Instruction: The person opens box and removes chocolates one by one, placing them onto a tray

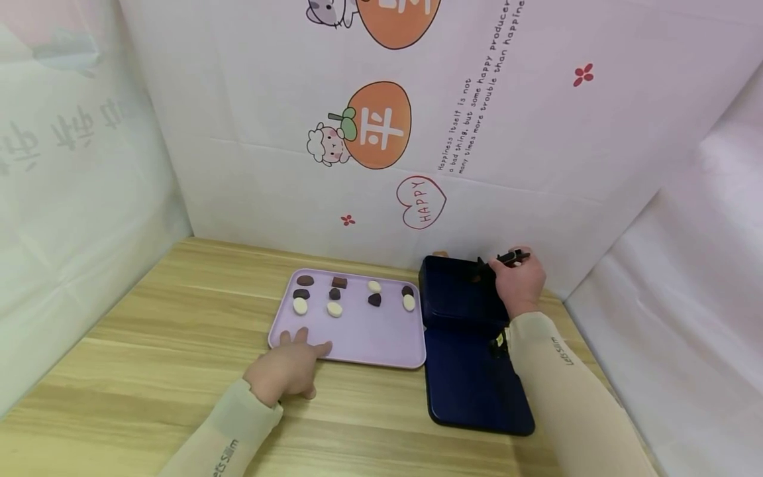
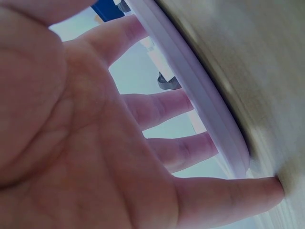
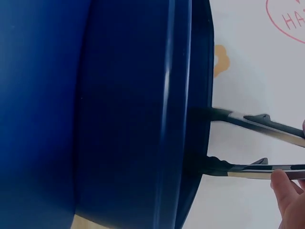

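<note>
My right hand [image 1: 523,283] grips black tongs [image 1: 508,259], whose tips reach inside a navy box [image 1: 447,288]. In the right wrist view the two arms of the tongs [image 3: 259,126] stand apart and their ends disappear behind the box wall [image 3: 128,114]. A small brown piece [image 1: 475,278] shows by the tips in the head view. My left hand [image 1: 286,368] lies with spread, straight fingers over the near-left rim of a lavender tray [image 1: 369,341]; one fingertip touches the table beside it in the left wrist view. Several chocolates sit in the tray, such as a white oval [image 1: 300,306] and a dark chunk [image 1: 374,300].
The box's navy lid [image 1: 471,391] lies hinged back toward me on the wooden table [image 1: 149,331], partly behind my right sleeve. A small yellow-and-black thing [image 1: 499,342] shows near the hinge. A printed white cloth [image 1: 286,185] stands close behind tray and box.
</note>
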A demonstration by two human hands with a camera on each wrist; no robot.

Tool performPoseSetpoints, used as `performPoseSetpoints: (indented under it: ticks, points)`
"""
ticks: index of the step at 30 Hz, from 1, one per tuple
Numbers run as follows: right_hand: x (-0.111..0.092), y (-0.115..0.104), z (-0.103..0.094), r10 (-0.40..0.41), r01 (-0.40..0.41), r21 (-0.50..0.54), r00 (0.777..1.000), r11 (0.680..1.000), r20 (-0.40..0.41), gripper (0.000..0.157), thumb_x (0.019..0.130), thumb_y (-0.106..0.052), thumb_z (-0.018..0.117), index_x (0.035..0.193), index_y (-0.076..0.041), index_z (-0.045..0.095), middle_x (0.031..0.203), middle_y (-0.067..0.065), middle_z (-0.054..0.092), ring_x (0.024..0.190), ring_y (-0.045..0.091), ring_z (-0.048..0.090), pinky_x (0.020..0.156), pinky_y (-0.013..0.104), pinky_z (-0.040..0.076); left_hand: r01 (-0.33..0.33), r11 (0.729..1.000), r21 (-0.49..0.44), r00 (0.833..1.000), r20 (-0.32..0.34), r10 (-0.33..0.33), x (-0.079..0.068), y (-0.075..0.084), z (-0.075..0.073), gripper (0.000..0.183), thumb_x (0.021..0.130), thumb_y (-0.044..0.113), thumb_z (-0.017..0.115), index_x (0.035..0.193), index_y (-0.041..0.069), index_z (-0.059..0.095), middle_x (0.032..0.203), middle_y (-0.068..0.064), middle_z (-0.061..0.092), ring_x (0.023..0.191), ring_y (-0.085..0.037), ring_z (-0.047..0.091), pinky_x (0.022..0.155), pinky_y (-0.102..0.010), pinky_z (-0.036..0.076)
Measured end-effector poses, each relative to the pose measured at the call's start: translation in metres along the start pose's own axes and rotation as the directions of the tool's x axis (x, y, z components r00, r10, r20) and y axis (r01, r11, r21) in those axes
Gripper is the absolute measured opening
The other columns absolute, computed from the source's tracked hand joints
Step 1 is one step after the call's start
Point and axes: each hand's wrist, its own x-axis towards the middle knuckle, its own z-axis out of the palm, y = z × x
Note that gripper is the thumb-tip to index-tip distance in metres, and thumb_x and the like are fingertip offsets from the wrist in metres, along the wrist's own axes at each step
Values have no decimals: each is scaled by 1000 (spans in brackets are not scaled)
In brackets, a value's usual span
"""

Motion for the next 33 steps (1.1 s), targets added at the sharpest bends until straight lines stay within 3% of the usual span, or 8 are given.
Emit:
performPoseSetpoints:
  ticks: [6, 14, 27, 33]
  points:
    - [-1, 2, -7, 4, -4, -56, 1000, 998, 11, 40, 92, -34, 72, 118, -10, 53, 108, 14, 60, 100, 36, 53, 92, 50, 44, 7, 1000, 1, 1000, 8, -7, -2, 0, -1, 86, 70, 13, 87, 147, 23, 52, 158, -27, 22, 139, -56, 17, 87, -83, 32]
    - [-7, -10, -16, -7, 9, -55, 999, 998, 43, 41, 90, -38, 73, 114, -10, 55, 105, 12, 60, 98, 35, 55, 89, 50, 46, 8, 1000, 4, 1000, 6, -8, -3, 1, -2, 86, 70, 12, 87, 147, 22, 52, 158, -28, 22, 138, -57, 18, 88, -83, 33]
    - [-9, -8, -12, -26, 28, -57, 999, 998, 36, 37, 90, -34, 74, 112, -10, 57, 102, 12, 63, 94, 33, 57, 86, 49, 48, -6, 1000, 7, 1000, 3, 6, -3, 2, -3, 85, 69, 13, 87, 147, 21, 52, 157, -28, 23, 137, -58, 19, 85, -83, 33]
    - [-14, -12, -20, -45, 50, -84, 997, 995, 65, 39, 89, -35, 75, 113, -9, 59, 106, 14, 64, 101, 36, 59, 89, 51, 48, 5, 1000, 1, 1000, 9, -5, -3, 2, -3, 85, 70, 12, 87, 147, 22, 52, 158, -28, 23, 138, -57, 19, 87, -83, 32]
